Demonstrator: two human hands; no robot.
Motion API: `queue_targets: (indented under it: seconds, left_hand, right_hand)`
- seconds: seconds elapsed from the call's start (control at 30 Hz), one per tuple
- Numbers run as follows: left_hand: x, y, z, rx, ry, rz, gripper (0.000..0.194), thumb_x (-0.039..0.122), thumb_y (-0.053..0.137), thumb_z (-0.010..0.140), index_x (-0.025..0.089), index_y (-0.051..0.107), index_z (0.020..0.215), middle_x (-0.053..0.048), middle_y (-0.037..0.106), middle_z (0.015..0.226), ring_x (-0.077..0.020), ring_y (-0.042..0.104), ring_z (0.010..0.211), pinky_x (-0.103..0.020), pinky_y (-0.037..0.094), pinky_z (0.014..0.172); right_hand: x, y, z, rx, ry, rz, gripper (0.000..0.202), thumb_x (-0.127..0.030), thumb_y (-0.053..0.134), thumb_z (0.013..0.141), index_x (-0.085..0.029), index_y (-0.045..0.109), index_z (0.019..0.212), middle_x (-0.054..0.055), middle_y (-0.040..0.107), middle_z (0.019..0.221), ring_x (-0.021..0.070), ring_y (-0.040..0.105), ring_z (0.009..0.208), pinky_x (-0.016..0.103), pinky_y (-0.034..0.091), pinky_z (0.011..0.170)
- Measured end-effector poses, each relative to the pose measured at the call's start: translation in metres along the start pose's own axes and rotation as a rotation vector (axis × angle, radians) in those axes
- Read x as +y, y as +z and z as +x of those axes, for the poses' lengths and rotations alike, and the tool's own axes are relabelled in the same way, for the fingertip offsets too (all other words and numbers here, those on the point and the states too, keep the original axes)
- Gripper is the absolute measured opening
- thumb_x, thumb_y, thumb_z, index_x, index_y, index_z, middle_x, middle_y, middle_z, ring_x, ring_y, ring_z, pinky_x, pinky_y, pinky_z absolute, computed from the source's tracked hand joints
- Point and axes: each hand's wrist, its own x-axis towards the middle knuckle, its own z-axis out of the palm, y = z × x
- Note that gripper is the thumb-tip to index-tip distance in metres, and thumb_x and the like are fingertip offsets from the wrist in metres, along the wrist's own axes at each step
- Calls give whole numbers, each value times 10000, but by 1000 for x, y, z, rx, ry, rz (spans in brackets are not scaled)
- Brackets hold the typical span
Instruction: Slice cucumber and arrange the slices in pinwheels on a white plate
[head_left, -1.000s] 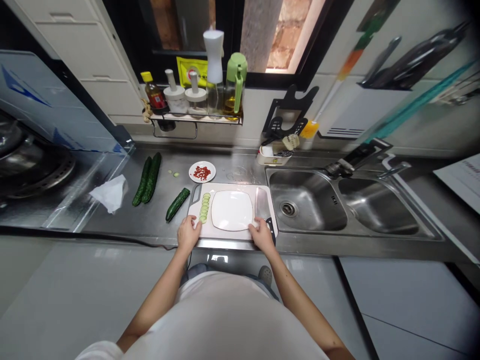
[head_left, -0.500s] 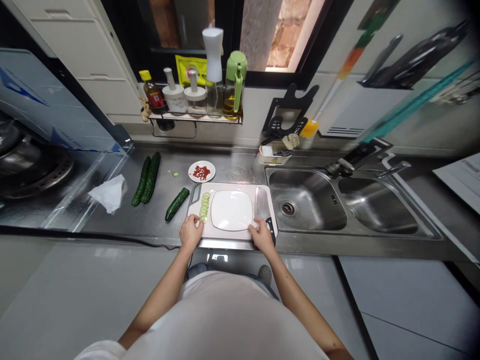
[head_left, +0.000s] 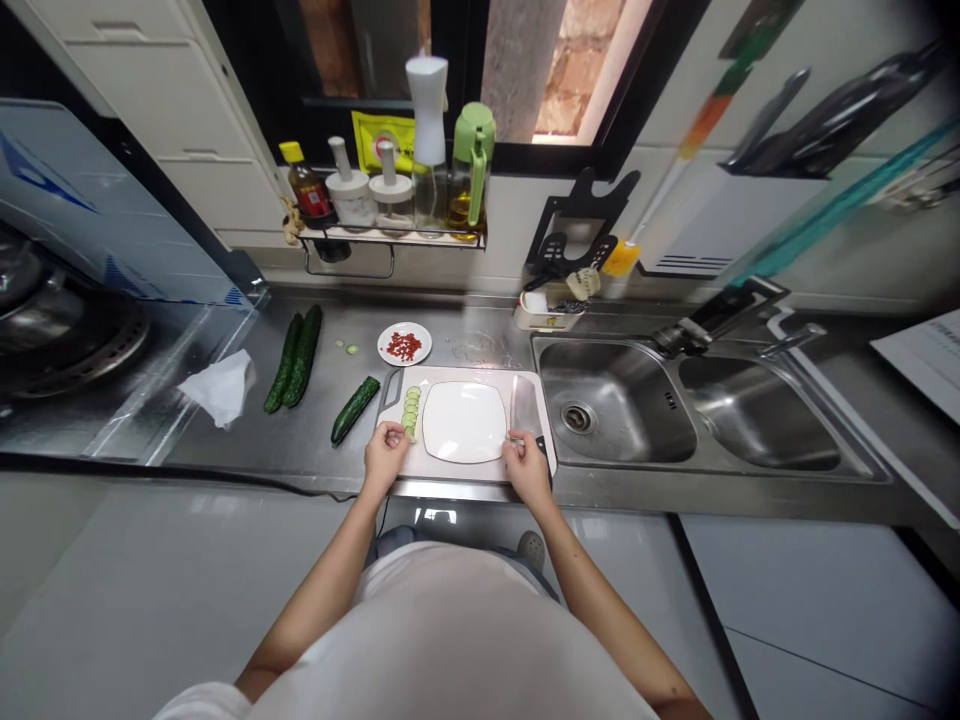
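Observation:
A white, rounded-square plate (head_left: 465,422) lies on a pale cutting board (head_left: 420,472). Along the plate's left side runs an overlapping row of cucumber slices (head_left: 412,405). My left hand (head_left: 385,460) is closed, its fingertips pinched on a slice at the row's near end. At the plate's lower right, my right hand (head_left: 529,468) has its fingers curled together; what they hold, if anything, is too small to make out. Beside that hand a kitchen knife (head_left: 526,400) lies flat on the board, its black handle partly covered by my hand.
A cut cucumber (head_left: 355,410) lies left of the board, two whole cucumbers (head_left: 300,355) farther left by a white cloth (head_left: 219,390). Behind stands a small plate of red pieces (head_left: 405,344). The double sink (head_left: 615,400) is at right, a seasoning rack (head_left: 394,235) above.
My right hand has drawn its fingers in from the plate's edge and curled them. My left hand's fingers have tightened at the near end of the slices. The plate stays on the board.

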Motion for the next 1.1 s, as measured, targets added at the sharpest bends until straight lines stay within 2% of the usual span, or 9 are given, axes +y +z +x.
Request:
queue_targets:
  seconds: [0.1,0.2,0.33,0.47,0.63,0.7,0.8,0.9,1.1]
  left_hand:
    - [19,1,3,-114,94,-141,200,283,638,709,192,542,859,14,574,761,-102,487,629,-215,398,627]
    - [41,0,2,-269,187,-154,212,258,639,725,191,544,902,9,589,782,-105,508,671,-225,412,670]
    - [68,-2,-1,-411,290,-68,227,218,632,738,202,557,951,5,614,817,-113,530,719,-232,414,699]
    - [89,-2,-4,-487,317,18,252,204,633,736,205,572,980,-4,631,827,-133,558,775,-251,428,750]
    - [99,2,-6,-501,297,54,251,230,642,725,202,582,968,-5,635,833,-133,558,759,-256,434,754]
    - [95,5,-6,-428,249,20,272,258,665,708,203,578,959,-7,637,850,-125,560,739,-243,426,716]
    - [88,11,-9,-334,78,-143,292,354,669,724,196,561,944,8,609,723,-113,555,637,-226,402,624]
    - [86,18,-14,-386,-101,-303,342,465,651,740,182,552,903,17,579,591,-103,522,530,-218,375,552]
    - [95,26,-19,-439,-303,-430,439,477,698,682,173,552,961,0,634,656,-61,477,486,-167,268,447]
  right_hand:
    - [-24,-2,2,-13,-119,-12,292,-389,469,851,-178,619,987,-37,503,585,145,489,551,254,368,574]
    - [-52,-4,6,-92,-290,-36,235,-334,490,873,-198,640,991,8,609,761,142,539,641,262,415,658]
    - [-80,-5,13,-234,-554,-82,239,-253,495,896,-226,649,1077,60,611,998,192,564,919,323,437,842]
    - [-88,-3,16,-309,-653,-100,237,-238,518,907,-243,644,1108,71,581,1089,219,512,1028,367,418,900]
    - [-83,4,18,-341,-636,-75,117,-208,524,901,-212,634,938,62,602,993,208,516,967,355,407,877]
    - [-81,5,20,-322,-602,-45,100,-194,519,891,-204,619,886,55,612,952,202,524,944,344,405,864]
    - [-79,5,22,-283,-560,-1,99,-193,514,883,-203,607,852,47,624,923,193,534,931,321,409,841]
    - [-78,3,24,-275,-554,14,100,-212,516,889,-204,610,854,45,629,926,189,541,932,306,411,823]
    - [-79,-3,22,-298,-612,-12,154,-254,503,920,-202,647,906,53,632,940,190,536,930,324,411,837]
